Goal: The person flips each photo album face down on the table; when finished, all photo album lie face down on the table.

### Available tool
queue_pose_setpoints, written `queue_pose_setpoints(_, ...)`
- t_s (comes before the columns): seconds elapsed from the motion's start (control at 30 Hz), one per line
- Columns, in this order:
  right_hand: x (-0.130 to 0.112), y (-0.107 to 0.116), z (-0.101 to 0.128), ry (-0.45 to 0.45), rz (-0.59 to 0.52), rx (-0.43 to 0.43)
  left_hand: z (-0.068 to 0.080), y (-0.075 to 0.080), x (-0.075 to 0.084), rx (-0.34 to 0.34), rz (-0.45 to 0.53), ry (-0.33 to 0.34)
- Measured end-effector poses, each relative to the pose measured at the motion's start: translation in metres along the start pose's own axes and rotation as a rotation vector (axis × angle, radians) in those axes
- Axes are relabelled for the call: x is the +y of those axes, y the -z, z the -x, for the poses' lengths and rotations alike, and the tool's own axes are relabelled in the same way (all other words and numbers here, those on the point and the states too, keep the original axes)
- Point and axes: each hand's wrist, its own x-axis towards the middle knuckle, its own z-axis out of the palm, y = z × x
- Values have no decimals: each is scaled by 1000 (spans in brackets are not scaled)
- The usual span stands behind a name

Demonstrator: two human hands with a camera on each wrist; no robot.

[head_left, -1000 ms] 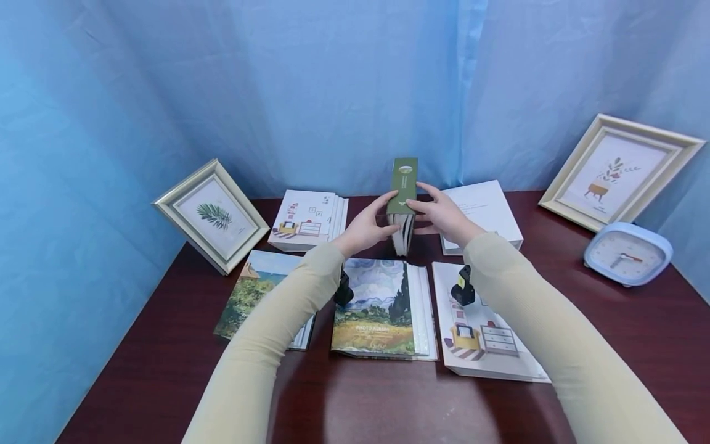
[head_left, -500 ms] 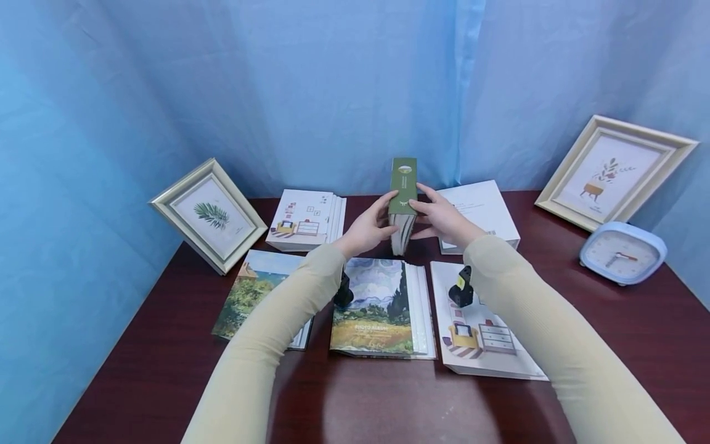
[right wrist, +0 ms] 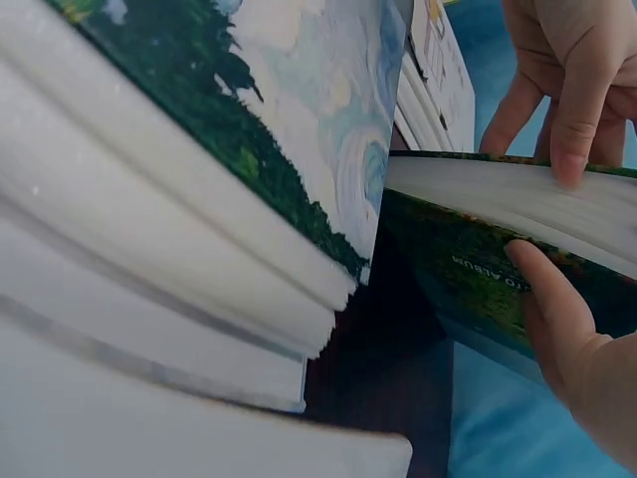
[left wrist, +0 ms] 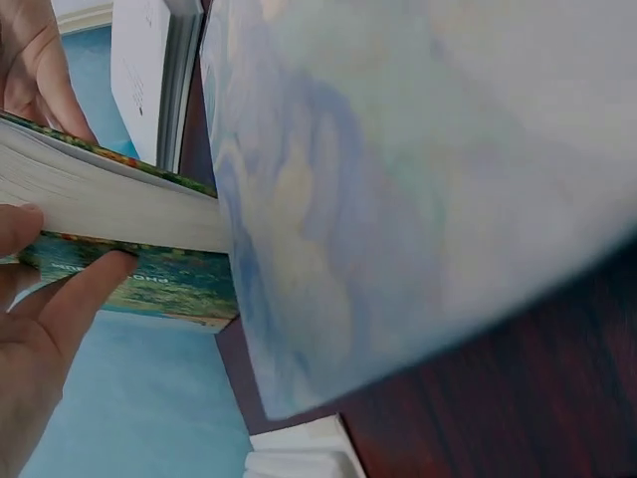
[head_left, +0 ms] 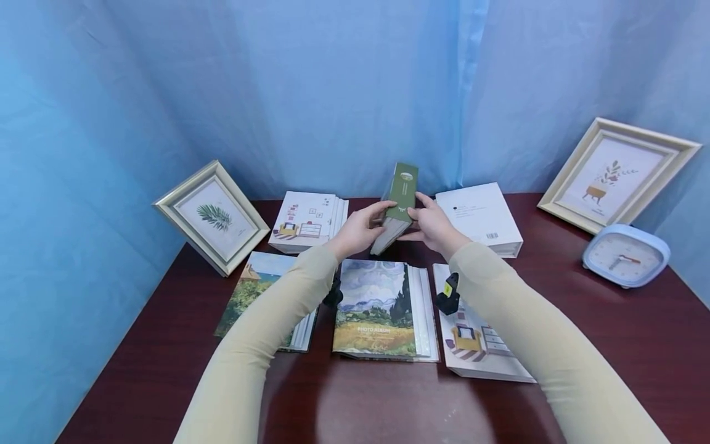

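Note:
Both hands hold a thick photo album (head_left: 405, 185) at the back middle of the table, its green spine facing up and its page edges toward me. It leans, its lower end swung to the left. My left hand (head_left: 359, 229) grips the left cover, thumb by the page edges. On the opposite cover, my right hand (head_left: 435, 223) grips with thumb near the spine. In the left wrist view, fingers (left wrist: 90, 289) lie on the painted cover. The right wrist view shows the album's dark green cover (right wrist: 478, 269) with lettering.
In front lie a painted landscape album (head_left: 374, 308), a seaside album (head_left: 249, 290) and a white album (head_left: 471, 351). White albums (head_left: 302, 216) (head_left: 477, 213) flank the hands. Picture frames (head_left: 213, 216) (head_left: 616, 172) stand at both sides; a blue clock (head_left: 627, 256) stands right. A curtain (head_left: 333, 92) hangs behind.
The album has tipped from nearly upright, its lower end swinging left. Both hands have shifted slightly left with it, still holding it.

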Motion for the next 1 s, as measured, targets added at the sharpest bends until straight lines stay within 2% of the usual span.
queue_pose_setpoints(0.1,4,1,-2,-9,-40,-16,1,1,2,-16,-58,10)
queue_pose_setpoints(0.3,12,8,-6,-44,-109,-61,2,1,8,-56,-269,20)
queue_pose_setpoints(0.37,13,9,-7,-46,-112,-62,1,0,9,-60,-310,18)
queue_pose_setpoints(0.57,14,13,-10,-83,-124,-36,-1,-3,9,-88,-375,12)
queue_pose_setpoints(0.7,15,18,-11,-116,-134,-11,-3,-5,7,-116,-382,13)
queue_pose_setpoints(0.83,18,22,-13,-151,-118,38,-7,-9,6,-160,-390,24)
queue_pose_setpoints(1.0,21,26,-13,-196,-60,88,-12,-14,8,-232,-460,44)
